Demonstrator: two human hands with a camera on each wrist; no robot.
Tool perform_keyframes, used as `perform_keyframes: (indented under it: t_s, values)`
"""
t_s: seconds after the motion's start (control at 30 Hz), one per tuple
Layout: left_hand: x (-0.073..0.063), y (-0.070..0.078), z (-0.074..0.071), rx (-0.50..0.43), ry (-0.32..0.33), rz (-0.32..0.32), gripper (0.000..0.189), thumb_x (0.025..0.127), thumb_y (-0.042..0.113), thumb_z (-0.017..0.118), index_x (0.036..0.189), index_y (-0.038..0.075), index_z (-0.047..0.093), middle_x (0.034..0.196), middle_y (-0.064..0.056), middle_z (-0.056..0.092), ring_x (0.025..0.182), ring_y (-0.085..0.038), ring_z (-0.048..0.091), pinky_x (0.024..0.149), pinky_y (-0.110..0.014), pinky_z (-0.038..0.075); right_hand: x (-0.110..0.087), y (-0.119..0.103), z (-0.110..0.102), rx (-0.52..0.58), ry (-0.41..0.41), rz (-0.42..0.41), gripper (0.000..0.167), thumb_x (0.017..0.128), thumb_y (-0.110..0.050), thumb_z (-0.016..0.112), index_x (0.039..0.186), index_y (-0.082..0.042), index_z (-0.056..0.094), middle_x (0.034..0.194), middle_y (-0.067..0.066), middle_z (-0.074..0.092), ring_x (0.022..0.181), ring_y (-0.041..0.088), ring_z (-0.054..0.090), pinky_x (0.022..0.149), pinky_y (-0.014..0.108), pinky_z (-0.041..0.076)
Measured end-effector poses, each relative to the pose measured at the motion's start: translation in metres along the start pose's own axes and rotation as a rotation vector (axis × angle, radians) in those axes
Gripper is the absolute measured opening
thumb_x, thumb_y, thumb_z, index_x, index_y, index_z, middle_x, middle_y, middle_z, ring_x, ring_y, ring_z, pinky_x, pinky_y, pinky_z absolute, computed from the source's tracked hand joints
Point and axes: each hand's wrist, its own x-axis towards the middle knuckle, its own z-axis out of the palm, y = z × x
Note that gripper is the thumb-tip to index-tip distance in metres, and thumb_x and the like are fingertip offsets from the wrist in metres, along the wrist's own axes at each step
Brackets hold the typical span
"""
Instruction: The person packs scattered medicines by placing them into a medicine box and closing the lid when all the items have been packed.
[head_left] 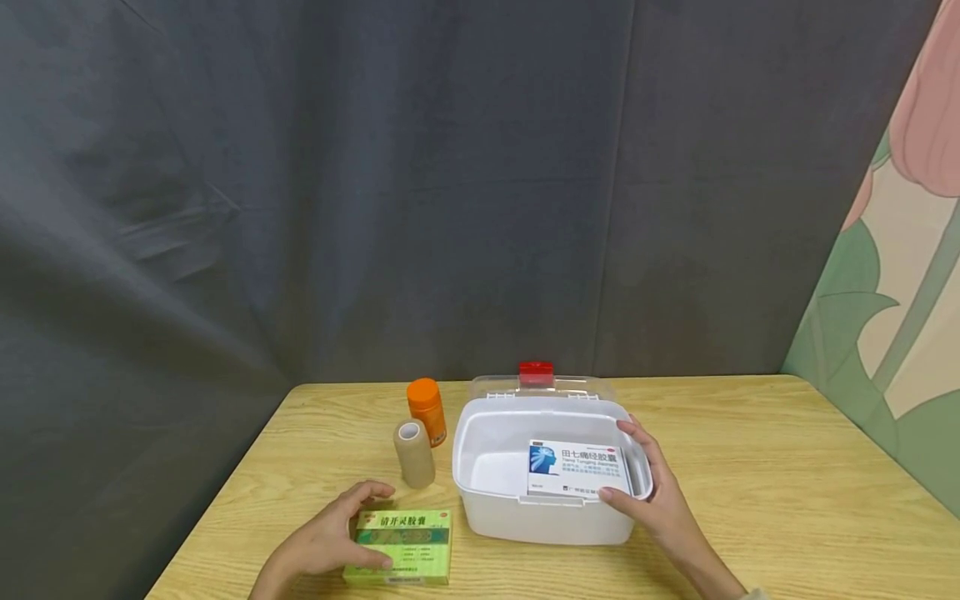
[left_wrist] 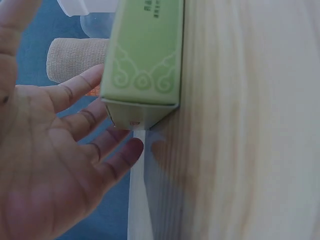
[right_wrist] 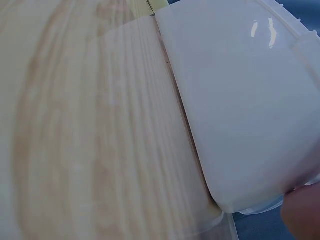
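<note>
A green medicine box [head_left: 412, 546] lies on the table near the front. My left hand [head_left: 330, 533] is at its left side, thumb over the near part and fingers behind; in the left wrist view the fingers [left_wrist: 80, 120] are spread beside the box's end. To the right stands a white plastic storage box [head_left: 547, 521] with its clear lid [head_left: 491, 386] swung back. My right hand [head_left: 652, 492] grips the right end of it, thumb at the front rim and fingers at the far side. A white medicine box [head_left: 577, 468] with blue print lies inside.
A beige bandage roll [head_left: 415, 458] stands upright behind the green box, with an orange bottle [head_left: 426, 408] just beyond it. A red latch [head_left: 536, 373] sits on the lid. The wooden table [head_left: 750, 483] ends at a dark curtain [head_left: 450, 192] behind.
</note>
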Motion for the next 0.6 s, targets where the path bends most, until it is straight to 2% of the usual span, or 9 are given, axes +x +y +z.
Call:
perform_keyframes:
  t_s: [0.17, 0.33, 0.6]
  values:
    - [-0.0011, 0.0007, 0.0017, 0.07, -0.022, -0.004, 0.075, 0.073, 0.028, 0.086, 0.133, 0.004, 0.047, 0.133, -0.012, 0.047, 0.12, -0.035, 0.04, 0.096, -0.056, 0.035, -0.0004, -0.0002, 0.0003, 0.018, -0.005, -0.004, 0.082, 0.08, 0.012, 0.069, 0.149, -0.01, 0.03, 0.16, 0.012, 0.002, 0.136, 0.033, 0.019, 0.095, 0.012, 0.035]
    - [-0.0007, 0.0029, 0.0039, 0.128, -0.042, -0.043, 0.076, 0.071, 0.031, 0.088, 0.132, 0.009, 0.049, 0.132, -0.008, 0.046, 0.118, -0.033, 0.038, 0.093, -0.054, 0.037, -0.0004, -0.0005, 0.0004, 0.028, -0.008, -0.004, 0.082, 0.08, 0.012, 0.069, 0.148, -0.009, 0.029, 0.16, 0.013, 0.001, 0.136, 0.027, 0.021, 0.096, 0.012, 0.035]
    - [0.0003, 0.0067, 0.0063, 0.189, -0.046, -0.06, 0.08, 0.067, 0.035, 0.09, 0.131, 0.01, 0.048, 0.127, -0.006, 0.046, 0.115, -0.034, 0.039, 0.09, -0.058, 0.039, 0.0004, -0.0011, 0.0006, 0.018, -0.002, -0.013, 0.082, 0.079, 0.012, 0.07, 0.148, -0.009, 0.03, 0.16, 0.013, 0.002, 0.137, 0.035, 0.018, 0.097, 0.011, 0.033]
